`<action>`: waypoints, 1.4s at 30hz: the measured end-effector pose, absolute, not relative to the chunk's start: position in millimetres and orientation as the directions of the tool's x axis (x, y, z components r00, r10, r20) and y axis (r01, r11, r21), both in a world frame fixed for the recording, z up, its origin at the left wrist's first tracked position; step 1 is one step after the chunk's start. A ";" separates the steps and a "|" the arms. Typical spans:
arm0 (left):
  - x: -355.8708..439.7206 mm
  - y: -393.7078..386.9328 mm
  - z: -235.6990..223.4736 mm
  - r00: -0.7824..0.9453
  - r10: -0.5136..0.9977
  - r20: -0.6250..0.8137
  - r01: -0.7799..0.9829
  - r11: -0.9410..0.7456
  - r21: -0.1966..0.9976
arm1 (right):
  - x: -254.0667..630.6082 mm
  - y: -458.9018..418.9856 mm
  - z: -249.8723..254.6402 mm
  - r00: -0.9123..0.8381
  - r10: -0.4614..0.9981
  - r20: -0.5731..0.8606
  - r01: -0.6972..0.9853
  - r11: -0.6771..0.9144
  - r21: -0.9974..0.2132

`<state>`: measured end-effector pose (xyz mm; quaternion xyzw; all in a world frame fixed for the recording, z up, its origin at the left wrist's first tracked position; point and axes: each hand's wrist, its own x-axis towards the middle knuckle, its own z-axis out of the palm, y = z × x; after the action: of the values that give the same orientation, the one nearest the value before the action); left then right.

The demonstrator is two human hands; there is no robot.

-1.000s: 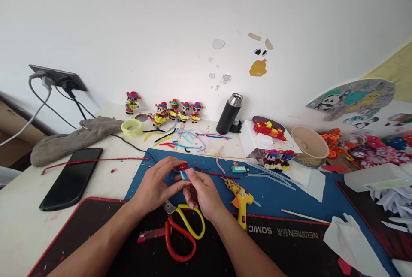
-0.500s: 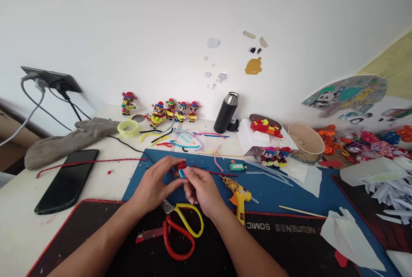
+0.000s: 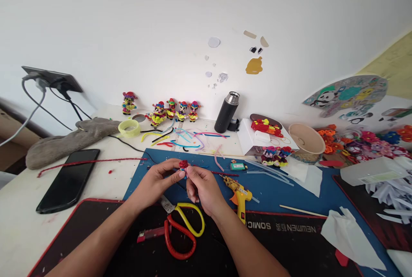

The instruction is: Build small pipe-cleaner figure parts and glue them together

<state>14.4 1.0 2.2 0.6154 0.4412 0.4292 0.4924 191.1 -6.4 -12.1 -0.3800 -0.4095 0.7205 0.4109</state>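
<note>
Between both hands, above the blue mat [image 3: 141, 178], is a small red and blue pipe-cleaner piece [image 3: 183, 164], its red top showing and most of the rest covered by fingers. My left hand [image 3: 160, 184] pinches it from the left with thumb and fingers. From the right, my right hand [image 3: 202, 185] grips it between thumb and curled fingers. Just below the hands lie scissors [image 3: 185, 230] with one yellow and one red handle. A yellow glue gun [image 3: 240, 195] rests to the right of my right hand.
Several pipe-cleaner figures [image 3: 157, 114] stand along the wall. Loose pipe cleaners [image 3: 186, 142] lie before a black thermos [image 3: 227, 112]. A phone [image 3: 69, 180] is at the left; a white box [image 3: 247, 140], a bowl [image 3: 307, 140] and glue sticks [image 3: 270, 177] are at the right.
The piece has been turned in the fingers: its red top now shows more, the blue part less. My left thumb has shifted up against it. Both hands keep hold.
</note>
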 end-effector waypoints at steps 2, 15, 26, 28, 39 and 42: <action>15.7 0.3 3.4 0.227 0.970 0.082 0.071 -0.100 0.992 | 190.7 -7.0 -12.8 -0.379 0.902 -0.208 -0.260 -0.319 -0.911; 6.8 5.6 9.4 0.016 1.000 0.002 0.057 -0.003 0.998 | 197.6 -0.2 -13.4 -0.203 0.966 -0.161 -0.184 -0.199 -0.963; 12.3 1.5 1.5 0.099 0.993 0.070 0.126 -0.083 0.989 | 198.5 -0.1 -11.1 -0.175 0.974 -0.145 -0.201 -0.179 -0.963; 12.7 0.1 2.0 0.113 0.990 0.088 0.180 -0.107 0.978 | 198.6 0.2 -10.4 -0.182 0.973 -0.140 -0.205 -0.176 -0.963; 10.1 -1.5 -2.3 0.101 0.975 0.197 0.403 -0.221 0.888 | 199.6 0.9 -10.5 -0.211 0.965 -0.158 -0.148 -0.191 -0.970; 10.5 -1.2 -1.4 0.092 0.967 0.237 0.401 -0.254 0.880 | 199.3 0.2 -9.7 -0.220 0.963 -0.154 -0.150 -0.190 -0.970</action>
<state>10.5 -1.2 -1.4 0.6630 0.5160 0.4331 0.3265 199.3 0.2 -9.7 -0.4424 -0.4592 0.6318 0.4406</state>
